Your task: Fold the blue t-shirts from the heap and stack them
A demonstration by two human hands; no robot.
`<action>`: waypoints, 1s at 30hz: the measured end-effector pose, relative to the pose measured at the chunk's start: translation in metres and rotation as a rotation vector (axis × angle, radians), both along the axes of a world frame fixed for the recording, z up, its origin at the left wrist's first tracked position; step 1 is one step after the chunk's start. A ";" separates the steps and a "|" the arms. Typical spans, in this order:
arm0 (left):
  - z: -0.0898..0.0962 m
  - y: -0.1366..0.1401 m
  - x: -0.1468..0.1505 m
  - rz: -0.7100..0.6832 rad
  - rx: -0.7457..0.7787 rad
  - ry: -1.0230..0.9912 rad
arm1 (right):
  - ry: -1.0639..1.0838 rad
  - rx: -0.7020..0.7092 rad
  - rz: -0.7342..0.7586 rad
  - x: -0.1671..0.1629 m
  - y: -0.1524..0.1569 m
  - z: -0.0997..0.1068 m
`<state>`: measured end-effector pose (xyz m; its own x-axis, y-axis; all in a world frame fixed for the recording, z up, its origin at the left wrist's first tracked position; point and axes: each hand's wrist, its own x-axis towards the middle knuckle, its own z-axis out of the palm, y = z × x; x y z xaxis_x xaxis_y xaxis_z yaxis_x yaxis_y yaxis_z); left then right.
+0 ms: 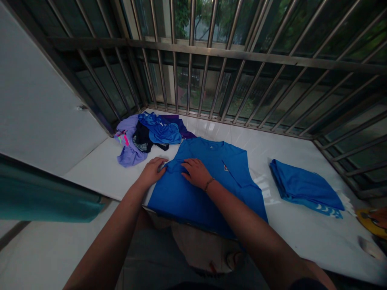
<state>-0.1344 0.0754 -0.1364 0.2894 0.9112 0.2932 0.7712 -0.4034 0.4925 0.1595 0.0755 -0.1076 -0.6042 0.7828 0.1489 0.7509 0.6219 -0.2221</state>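
A blue T-shirt lies spread out on the white ledge, its collar toward the window and its lower edge over the near side. A small emblem shows on its chest. My left hand rests at the shirt's left edge, thumb and fingers apart, fingertips touching the cloth. Flat on the shirt, just inside that edge, is my right hand, its fingers stretched out and the thumb spread. Between the two hands the fabric is rumpled where the sleeve lies turned inward. The right sleeve also looks turned in.
A loose heap of purple, black and blue clothes lies at the ledge's back left. Folded blue clothing sits to the right, near a yellow-orange item. Metal window bars rise behind; a teal curtain hangs at left.
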 end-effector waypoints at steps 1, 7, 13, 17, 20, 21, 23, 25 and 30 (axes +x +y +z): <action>-0.001 0.001 -0.002 -0.009 0.008 -0.027 | -0.034 0.001 0.005 -0.001 0.000 0.000; -0.007 0.005 -0.002 -0.030 0.058 -0.099 | -0.129 0.007 -0.031 -0.003 0.011 -0.001; -0.008 0.003 -0.002 -0.034 0.034 -0.167 | -0.142 0.040 -0.020 0.001 0.016 0.007; -0.008 0.001 -0.003 -0.065 0.035 -0.192 | -0.150 0.035 0.010 0.013 0.012 0.014; -0.009 0.000 -0.003 -0.081 0.042 -0.194 | -0.159 0.009 0.016 0.021 0.005 0.019; -0.008 0.000 -0.003 -0.078 0.037 -0.191 | -0.154 0.005 0.006 0.022 0.004 0.021; -0.007 -0.001 -0.002 -0.062 0.018 -0.182 | -0.120 -0.011 -0.040 0.022 0.004 0.024; -0.004 -0.002 0.000 -0.047 -0.007 -0.168 | -0.065 -0.047 -0.111 0.019 0.009 0.027; 0.004 -0.005 0.004 -0.012 -0.008 -0.147 | -0.010 -0.110 -0.226 0.005 0.050 0.029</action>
